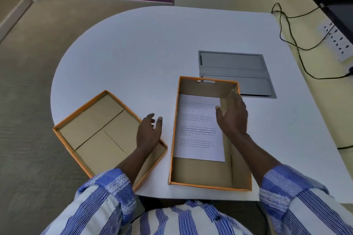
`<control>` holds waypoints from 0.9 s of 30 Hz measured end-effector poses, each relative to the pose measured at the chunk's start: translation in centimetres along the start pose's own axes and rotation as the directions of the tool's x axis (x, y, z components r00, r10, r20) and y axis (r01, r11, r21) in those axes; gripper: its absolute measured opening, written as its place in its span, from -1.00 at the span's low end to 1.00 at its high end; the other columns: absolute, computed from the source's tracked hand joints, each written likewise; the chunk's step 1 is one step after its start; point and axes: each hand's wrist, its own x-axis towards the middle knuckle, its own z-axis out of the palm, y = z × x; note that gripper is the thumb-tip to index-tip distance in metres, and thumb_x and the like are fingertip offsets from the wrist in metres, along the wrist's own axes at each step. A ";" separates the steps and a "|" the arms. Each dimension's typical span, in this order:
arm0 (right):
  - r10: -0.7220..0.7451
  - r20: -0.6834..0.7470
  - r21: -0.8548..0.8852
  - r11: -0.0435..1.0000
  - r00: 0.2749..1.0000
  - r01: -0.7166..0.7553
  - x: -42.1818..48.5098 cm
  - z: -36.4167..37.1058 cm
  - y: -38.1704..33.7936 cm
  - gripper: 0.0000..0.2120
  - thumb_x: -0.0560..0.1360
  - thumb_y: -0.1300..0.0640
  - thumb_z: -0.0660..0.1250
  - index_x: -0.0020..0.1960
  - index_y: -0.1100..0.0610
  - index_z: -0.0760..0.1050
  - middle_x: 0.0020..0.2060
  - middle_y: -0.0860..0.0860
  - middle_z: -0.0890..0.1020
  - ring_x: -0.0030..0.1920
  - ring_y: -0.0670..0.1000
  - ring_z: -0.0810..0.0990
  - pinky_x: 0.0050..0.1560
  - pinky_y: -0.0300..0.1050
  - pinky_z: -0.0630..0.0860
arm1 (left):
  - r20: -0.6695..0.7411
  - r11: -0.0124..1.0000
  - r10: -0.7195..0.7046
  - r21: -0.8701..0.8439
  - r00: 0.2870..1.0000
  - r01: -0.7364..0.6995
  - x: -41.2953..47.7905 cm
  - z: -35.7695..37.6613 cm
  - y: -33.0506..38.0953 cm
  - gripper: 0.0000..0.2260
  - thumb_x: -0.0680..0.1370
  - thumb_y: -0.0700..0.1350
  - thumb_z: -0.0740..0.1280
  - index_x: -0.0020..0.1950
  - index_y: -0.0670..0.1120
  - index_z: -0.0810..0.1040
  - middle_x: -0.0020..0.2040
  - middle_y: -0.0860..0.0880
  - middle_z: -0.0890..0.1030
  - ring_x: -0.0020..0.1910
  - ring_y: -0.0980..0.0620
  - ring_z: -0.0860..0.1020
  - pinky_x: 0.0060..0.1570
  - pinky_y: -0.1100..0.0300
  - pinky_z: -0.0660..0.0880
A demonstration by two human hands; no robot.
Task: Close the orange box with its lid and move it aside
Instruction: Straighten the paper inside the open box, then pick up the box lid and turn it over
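White rounded table (133, 47): open orange cardboard box (202, 173), upturned orange cardboard lid (91, 126) alongside; left hand (150, 131), right hand (232, 116) spread-fingered, holding nothing.

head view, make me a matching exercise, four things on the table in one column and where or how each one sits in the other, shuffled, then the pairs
Things
1. lid
2. printed sheet
3. grey hatch
4. right hand

Places or states
A. set flush into the table top, beyond the orange box
B. lying flat on the box floor
C. upside down on the table, left of the box, overhanging the table edge
D. open, over the right side of the box, holding nothing

Pairs: 1-C, 2-B, 3-A, 4-D
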 end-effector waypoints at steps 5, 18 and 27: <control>-0.250 0.091 0.106 0.965 0.964 0.240 0.1 2.6 -7.4 -0.33 0.57 -0.04 0.28 0.55 0.24 0.17 0.50 0.24 0.31 0.50 0.25 0.27 0.44 0.19 0.29 | -0.138 0.979 -0.110 0.154 0.984 0.131 0.6 -4.5 -4.7 -0.57 0.60 0.03 0.32 0.39 -0.19 0.49 0.29 -0.23 0.54 0.20 -0.21 0.54 0.19 -0.10 0.50; -0.367 0.713 0.099 0.896 0.597 0.433 -8.1 12.5 -18.8 -0.22 0.58 -0.14 0.25 0.61 0.14 -0.05 0.62 0.15 0.01 0.58 0.16 0.08 0.49 0.13 0.22 | -0.411 0.743 -0.558 0.139 0.721 0.654 -0.4 -14.7 -13.1 -0.49 0.48 -0.19 0.38 0.39 -0.25 0.34 0.39 -0.35 0.36 0.34 -0.37 0.37 0.31 -0.23 0.37; -0.219 0.831 -0.031 0.899 0.512 0.436 -7.8 13.7 -19.2 -0.26 0.57 -0.19 0.25 0.57 0.16 0.09 0.59 0.15 0.12 0.51 0.20 0.24 0.41 0.12 0.35 | -0.325 0.710 -0.694 -0.156 0.643 0.687 0.6 -17.5 -14.1 -0.51 0.50 -0.26 0.36 0.41 -0.24 0.33 0.30 -0.35 0.53 0.25 -0.37 0.52 0.15 -0.11 0.48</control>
